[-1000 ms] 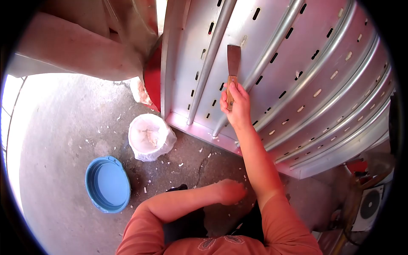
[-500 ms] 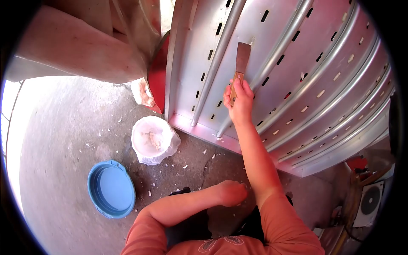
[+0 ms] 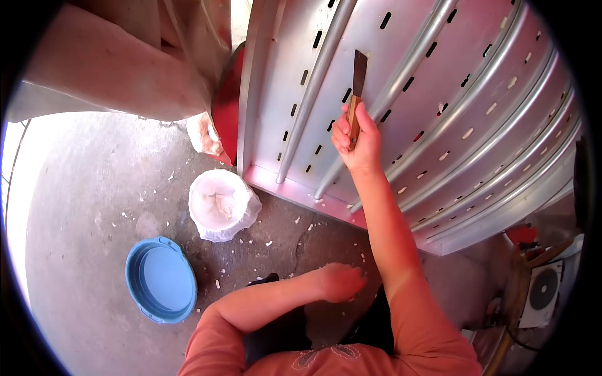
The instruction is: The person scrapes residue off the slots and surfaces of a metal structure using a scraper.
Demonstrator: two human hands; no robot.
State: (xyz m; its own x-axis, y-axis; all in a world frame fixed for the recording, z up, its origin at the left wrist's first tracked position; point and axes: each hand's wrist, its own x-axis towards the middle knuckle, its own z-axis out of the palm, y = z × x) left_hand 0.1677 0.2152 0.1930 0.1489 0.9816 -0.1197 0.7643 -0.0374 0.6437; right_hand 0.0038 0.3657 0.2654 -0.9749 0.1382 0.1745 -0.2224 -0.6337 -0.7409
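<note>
At the upper centre of the frame, the right hand (image 3: 360, 139) holds a scraper with a dark metal blade and a brown wooden handle (image 3: 355, 98). Half a second ago the blade showed its broad face; now it is turned nearly edge-on and looks much narrower, with its tip somewhat higher in the frame. The fingers are closed around the handle, the thumb lying along its right side. From this grip the blade points upward, over a large silvery metal panel with slots and round ribs (image 3: 395, 50); the tip is beside a small pale spot (image 3: 367, 56), but whether it touches the panel I cannot tell. At the lower centre, the left hand (image 3: 343, 282) is, as before, curled into a fist; whether something is inside, I cannot see. A round blue plastic basin (image 3: 164, 276) sits at lower left.
</note>
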